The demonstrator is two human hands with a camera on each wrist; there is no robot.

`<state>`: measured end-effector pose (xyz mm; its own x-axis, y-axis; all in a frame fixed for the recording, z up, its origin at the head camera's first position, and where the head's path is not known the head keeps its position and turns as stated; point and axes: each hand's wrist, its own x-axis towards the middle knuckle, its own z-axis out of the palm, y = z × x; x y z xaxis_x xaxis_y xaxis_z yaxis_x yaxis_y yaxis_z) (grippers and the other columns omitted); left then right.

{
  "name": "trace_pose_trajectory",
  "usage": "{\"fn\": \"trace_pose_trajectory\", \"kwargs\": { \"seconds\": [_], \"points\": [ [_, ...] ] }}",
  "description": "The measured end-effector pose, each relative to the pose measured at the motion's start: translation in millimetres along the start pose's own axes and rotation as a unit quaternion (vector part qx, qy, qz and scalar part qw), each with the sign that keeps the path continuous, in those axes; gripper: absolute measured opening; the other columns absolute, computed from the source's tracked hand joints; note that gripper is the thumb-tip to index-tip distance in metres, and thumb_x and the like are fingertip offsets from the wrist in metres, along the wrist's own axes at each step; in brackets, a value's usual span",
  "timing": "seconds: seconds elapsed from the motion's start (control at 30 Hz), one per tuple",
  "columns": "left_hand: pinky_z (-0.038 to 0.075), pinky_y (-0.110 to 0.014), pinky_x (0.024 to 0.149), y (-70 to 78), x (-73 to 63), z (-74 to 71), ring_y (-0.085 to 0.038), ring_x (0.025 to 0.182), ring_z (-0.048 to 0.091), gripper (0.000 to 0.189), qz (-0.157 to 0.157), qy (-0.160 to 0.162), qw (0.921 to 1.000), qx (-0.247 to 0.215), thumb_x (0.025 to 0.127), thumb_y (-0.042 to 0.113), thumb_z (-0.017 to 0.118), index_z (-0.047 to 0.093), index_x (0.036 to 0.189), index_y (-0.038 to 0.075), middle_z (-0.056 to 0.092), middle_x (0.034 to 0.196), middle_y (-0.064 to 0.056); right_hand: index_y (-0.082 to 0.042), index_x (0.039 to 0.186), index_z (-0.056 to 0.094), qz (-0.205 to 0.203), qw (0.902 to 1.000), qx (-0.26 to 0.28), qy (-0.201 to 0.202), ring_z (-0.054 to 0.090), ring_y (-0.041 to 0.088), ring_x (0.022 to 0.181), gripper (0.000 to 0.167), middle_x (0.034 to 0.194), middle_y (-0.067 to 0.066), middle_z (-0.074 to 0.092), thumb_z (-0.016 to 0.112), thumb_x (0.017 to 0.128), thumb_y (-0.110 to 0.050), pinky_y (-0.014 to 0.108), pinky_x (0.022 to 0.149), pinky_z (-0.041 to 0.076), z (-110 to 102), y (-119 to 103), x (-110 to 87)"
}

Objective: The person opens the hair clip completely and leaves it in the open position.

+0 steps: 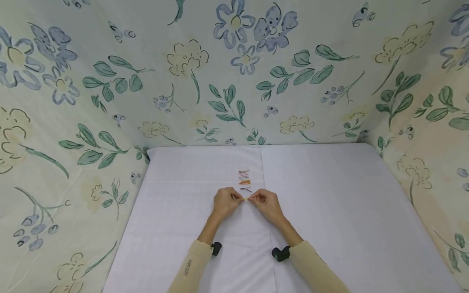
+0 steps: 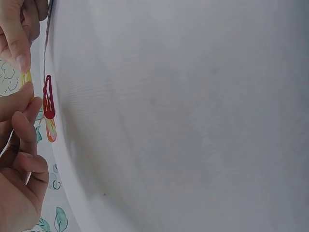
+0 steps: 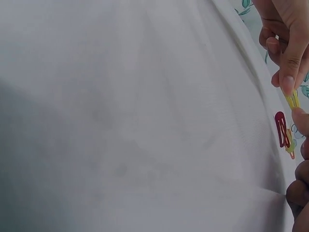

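Note:
A yellow snap hair clip point(image 1: 246, 199) is stretched between both hands over the white cloth. My left hand point(image 1: 225, 201) pinches one end between thumb and fingertip. At the other end, my right hand point(image 1: 267, 203) pinches it likewise; the fingertips cover both ends of the clip. Just beyond the fingers lies a dark red snap clip point(image 2: 49, 99), bent with its parts apart. Behind that one, in the head view, an orange clip point(image 1: 244, 182) and a pinkish clip point(image 1: 243, 172) form a column. In the wrist views, an orange-and-yellow clip point(image 3: 290, 145) shows partly behind the red one.
A white cloth point(image 1: 311, 195) covers the table, with a crease running front to back near its middle. Floral-patterned fabric point(image 1: 234, 93) hangs behind the table and along both sides. A small black camera point(image 1: 281, 254) sits on the right wrist, another point(image 1: 217, 248) on the left.

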<state>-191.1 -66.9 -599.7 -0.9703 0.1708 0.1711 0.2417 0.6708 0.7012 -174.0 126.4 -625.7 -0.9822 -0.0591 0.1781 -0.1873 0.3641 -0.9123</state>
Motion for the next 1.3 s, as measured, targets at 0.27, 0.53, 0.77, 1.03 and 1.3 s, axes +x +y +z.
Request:
{"fn": "trace_pose_trajectory", "kwargs": {
  "seconds": [0.27,0.53,0.77,1.03,1.3],
  "points": [
    [0.044,-0.02,0.057,1.8,-1.2,1.2,0.0,0.058,0.054,0.01,0.003,0.001,0.9999,0.011,0.076,0.013,0.091,0.082,0.073,0.015,0.073,0.071,0.005,-0.01,0.081,0.077,-0.005,0.9998,-0.016,0.012,0.042,0.003,0.054,0.009,0.061,0.0,0.056,0.085,0.086,-0.01,0.019,0.049,0.033,1.4,1.6,-1.9],
    [0.045,-0.02,0.056,2.3,-2.3,1.7,-0.001,0.057,0.055,0.009,0.003,0.0,0.9999,0.01,0.077,0.011,0.09,0.082,0.073,0.013,0.074,0.071,0.004,-0.011,0.079,0.077,-0.006,0.9995,-0.022,0.022,0.044,0.002,0.053,0.011,0.06,0.001,0.059,0.085,0.085,-0.009,0.018,0.05,0.034,4.0,2.8,-3.1],
    [0.046,-0.022,0.058,3.9,-2.5,2.6,-0.003,0.059,0.059,0.01,-0.002,0.004,0.9998,0.018,0.077,0.012,0.09,0.082,0.072,0.014,0.074,0.071,0.004,-0.01,0.079,0.077,-0.013,0.9993,-0.023,0.028,0.046,0.003,0.054,0.011,0.062,0.002,0.062,0.086,0.084,-0.008,0.018,0.05,0.036,5.2,3.5,-3.3],
    [0.048,-0.023,0.059,5.5,-2.7,3.7,-0.005,0.06,0.061,0.01,-0.004,0.007,0.9996,0.027,0.076,0.012,0.09,0.082,0.072,0.014,0.074,0.07,0.004,-0.009,0.078,0.077,-0.016,0.9987,-0.036,0.033,0.046,0.003,0.053,0.011,0.061,0.001,0.062,0.086,0.084,-0.008,0.018,0.049,0.036,6.5,5.6,-3.5],
    [0.05,-0.025,0.059,6.8,-2.4,4.2,-0.006,0.061,0.063,0.01,-0.011,-0.001,0.9994,0.032,0.078,0.011,0.09,0.082,0.072,0.013,0.075,0.072,0.004,-0.009,0.076,0.076,-0.024,0.9979,-0.047,0.037,0.045,0.003,0.052,0.013,0.06,0.0,0.059,0.086,0.084,-0.008,0.018,0.049,0.036,7.4,4.9,-4.5]
  ]
}}
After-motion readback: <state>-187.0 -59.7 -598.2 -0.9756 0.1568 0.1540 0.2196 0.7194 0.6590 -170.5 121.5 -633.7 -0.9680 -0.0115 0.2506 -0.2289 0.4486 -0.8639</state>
